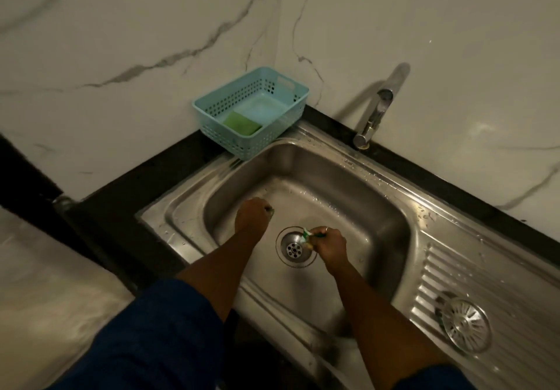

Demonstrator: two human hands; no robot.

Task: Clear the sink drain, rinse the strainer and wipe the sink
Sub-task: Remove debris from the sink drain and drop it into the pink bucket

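The steel sink [378, 208] has an open drain [294, 248] at the middle of its basin. My right hand [330, 245] grips a small green-and-white brush [307, 234] whose head lies at the drain's right rim. My left hand [253, 215] is curled in a fist on the basin floor to the left of the drain, with something small and greenish at its fingertips; what it is cannot be told. The round metal strainer [466, 324] lies on the ribbed drainboard at the right.
A light blue plastic basket [291, 99] holding a green sponge [242, 123] stands on the black counter behind the sink's left corner. The tap [375, 114] rises at the back, with no water running. Marble wall behind; water drops on the sink rim.
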